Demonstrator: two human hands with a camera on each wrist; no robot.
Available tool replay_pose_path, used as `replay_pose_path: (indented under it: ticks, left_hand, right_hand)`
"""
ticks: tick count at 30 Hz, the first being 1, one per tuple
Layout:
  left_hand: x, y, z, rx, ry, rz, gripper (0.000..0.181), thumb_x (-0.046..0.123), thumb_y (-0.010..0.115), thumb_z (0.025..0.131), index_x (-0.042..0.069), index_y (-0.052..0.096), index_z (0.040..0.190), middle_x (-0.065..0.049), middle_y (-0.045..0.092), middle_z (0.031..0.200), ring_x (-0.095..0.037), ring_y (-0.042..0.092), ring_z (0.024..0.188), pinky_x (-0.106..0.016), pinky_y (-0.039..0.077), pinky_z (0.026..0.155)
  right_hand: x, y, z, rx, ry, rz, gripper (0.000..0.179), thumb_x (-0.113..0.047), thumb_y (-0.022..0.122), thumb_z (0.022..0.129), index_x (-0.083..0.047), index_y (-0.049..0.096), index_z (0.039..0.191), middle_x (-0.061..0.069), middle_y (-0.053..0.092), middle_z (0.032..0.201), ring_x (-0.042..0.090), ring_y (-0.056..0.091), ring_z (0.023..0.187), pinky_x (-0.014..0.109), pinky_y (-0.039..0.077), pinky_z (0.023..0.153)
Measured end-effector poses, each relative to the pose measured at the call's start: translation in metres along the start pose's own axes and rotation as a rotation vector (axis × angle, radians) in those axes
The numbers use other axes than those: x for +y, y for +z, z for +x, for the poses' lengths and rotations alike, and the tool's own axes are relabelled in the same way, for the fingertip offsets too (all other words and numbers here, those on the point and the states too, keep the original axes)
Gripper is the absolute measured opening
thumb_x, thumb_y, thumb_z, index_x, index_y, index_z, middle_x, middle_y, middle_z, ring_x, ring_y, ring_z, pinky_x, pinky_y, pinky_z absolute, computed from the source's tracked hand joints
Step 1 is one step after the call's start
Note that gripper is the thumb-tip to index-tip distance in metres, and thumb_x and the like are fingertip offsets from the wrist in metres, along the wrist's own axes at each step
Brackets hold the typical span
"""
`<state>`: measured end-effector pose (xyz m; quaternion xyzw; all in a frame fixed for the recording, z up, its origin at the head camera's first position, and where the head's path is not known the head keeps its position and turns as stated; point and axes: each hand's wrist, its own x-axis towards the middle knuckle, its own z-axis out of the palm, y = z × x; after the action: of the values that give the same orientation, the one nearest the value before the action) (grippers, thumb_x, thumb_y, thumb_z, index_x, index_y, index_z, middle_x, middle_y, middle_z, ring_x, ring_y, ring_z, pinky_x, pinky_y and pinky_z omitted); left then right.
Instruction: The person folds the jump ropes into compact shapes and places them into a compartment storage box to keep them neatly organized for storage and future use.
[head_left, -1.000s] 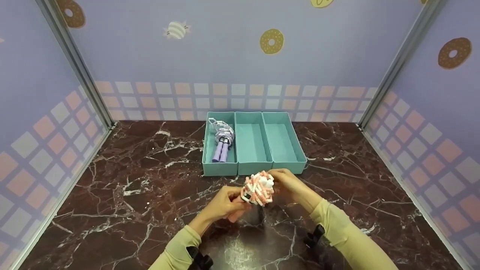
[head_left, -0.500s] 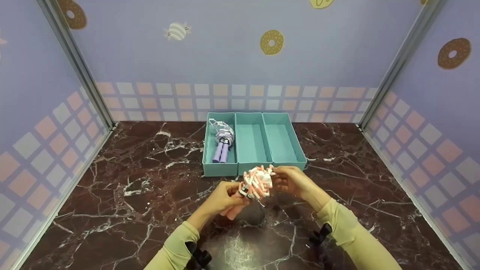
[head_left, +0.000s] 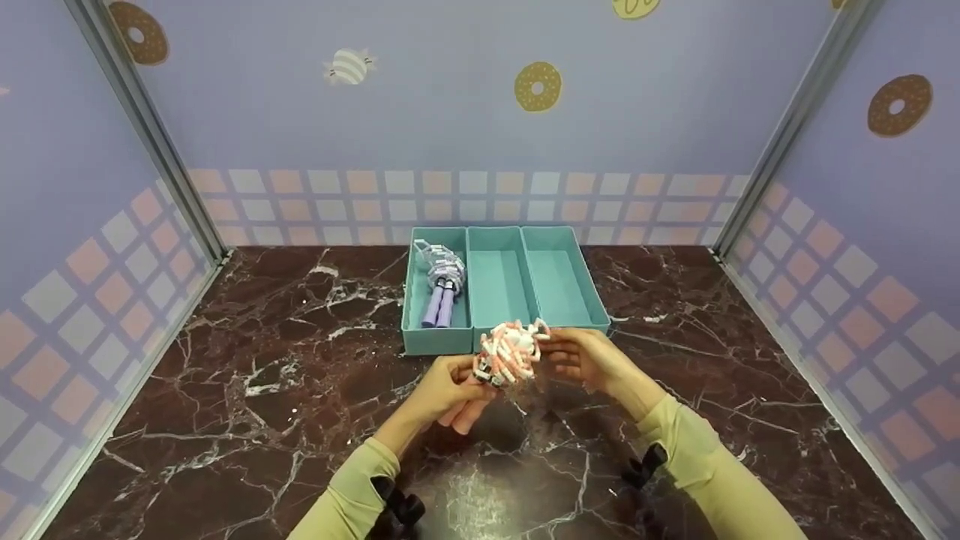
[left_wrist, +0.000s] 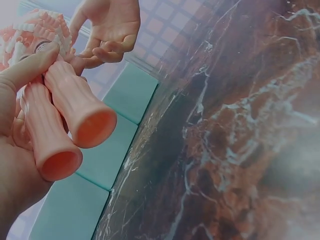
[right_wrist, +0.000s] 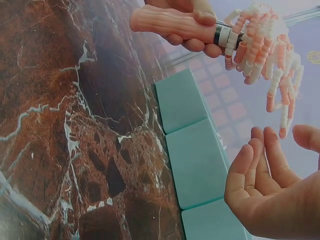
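A jump rope (head_left: 508,352) with pink and white beads is bundled up in front of the box. My left hand (head_left: 439,391) grips its two pink handles (left_wrist: 75,102) near their black-collared ends, and the hollow handle ends show in the left wrist view. The beaded bundle (right_wrist: 265,47) hangs loose beyond that hand. Just below the bundle's dangling tip in the right wrist view is my right hand (right_wrist: 275,195), palm up, fingers slightly bent and apart from the thumb, with nothing between them. A purple jump rope (head_left: 442,281) lies coiled in the box's left compartment.
A teal box (head_left: 439,341) with three compartments stands on the dark marble table (head_left: 300,420), behind the hands. Patterned walls (head_left: 450,135) close off the back and both sides.
My left hand has carried the pink and white jump rope slightly toward the box. My right hand has drawn off to the right, away from the bundle. The purple rope stays in place.
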<state>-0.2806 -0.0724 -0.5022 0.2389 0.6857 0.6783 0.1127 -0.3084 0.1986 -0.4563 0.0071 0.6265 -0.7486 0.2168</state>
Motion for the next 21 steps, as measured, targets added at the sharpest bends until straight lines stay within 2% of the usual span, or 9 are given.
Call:
replay_pose_path:
  ticks: [3,8,10,14,17,21]
  left_hand:
    - [0.003,0.0,0.004,0.011,0.002,0.0,0.041,-0.002,0.071,0.08,-0.016,0.061,0.117,-0.015,0.076,0.095,-0.006,0.069,0.073,-0.022,0.057,0.069]
    - [0.011,-0.001,0.011,0.035,0.005,-0.007,0.045,-0.001,0.072,0.08,-0.016,0.059,0.12,-0.016,0.076,0.096,-0.005,0.069,0.073,-0.022,0.057,0.067]
    - [0.014,-0.001,0.014,0.044,0.0,-0.015,0.045,-0.002,0.071,0.08,-0.016,0.059,0.121,-0.013,0.076,0.095,-0.005,0.069,0.072,-0.022,0.057,0.067]
    - [0.017,-0.001,0.018,0.065,-0.011,-0.027,0.044,-0.004,0.071,0.08,-0.015,0.06,0.121,-0.006,0.077,0.09,-0.006,0.069,0.07,-0.022,0.057,0.066]
    - [0.019,-0.002,0.023,0.088,-0.011,-0.024,0.042,-0.004,0.071,0.08,-0.016,0.06,0.119,-0.004,0.076,0.087,-0.005,0.068,0.069,-0.021,0.056,0.065]
    - [0.022,-0.004,0.031,0.114,-0.007,0.004,0.04,-0.002,0.073,0.081,-0.016,0.062,0.117,-0.001,0.074,0.083,-0.005,0.066,0.066,-0.02,0.055,0.063]
  right_hand:
    - [-0.001,-0.003,0.0,-0.007,-0.005,-0.008,0.017,-0.022,0.053,0.1,-0.013,0.065,0.106,-0.005,0.075,0.1,0.009,0.069,0.086,0.024,0.056,0.078]
    - [-0.003,-0.006,-0.001,-0.033,-0.02,-0.038,0.046,-0.028,0.049,0.102,0.001,0.05,0.138,-0.003,0.072,0.113,0.013,0.07,0.103,0.032,0.055,0.094]
    - [-0.004,-0.006,-0.001,-0.037,-0.027,-0.046,0.054,-0.029,0.049,0.102,0.004,0.042,0.145,0.0,0.071,0.117,0.015,0.069,0.107,0.036,0.053,0.1]
    - [-0.005,-0.008,-0.002,-0.029,-0.055,-0.073,0.056,-0.03,0.048,0.103,0.003,0.04,0.147,0.01,0.066,0.132,0.02,0.066,0.116,0.037,0.053,0.1]
    - [-0.007,-0.008,-0.003,0.0,-0.086,-0.12,0.053,-0.032,0.049,0.103,0.0,0.045,0.145,0.016,0.057,0.142,0.022,0.064,0.12,0.033,0.055,0.096]
    - [-0.009,-0.008,-0.004,0.065,-0.14,-0.207,0.053,-0.036,0.052,0.101,-0.003,0.049,0.143,0.018,0.054,0.144,0.02,0.064,0.119,0.038,0.053,0.099]
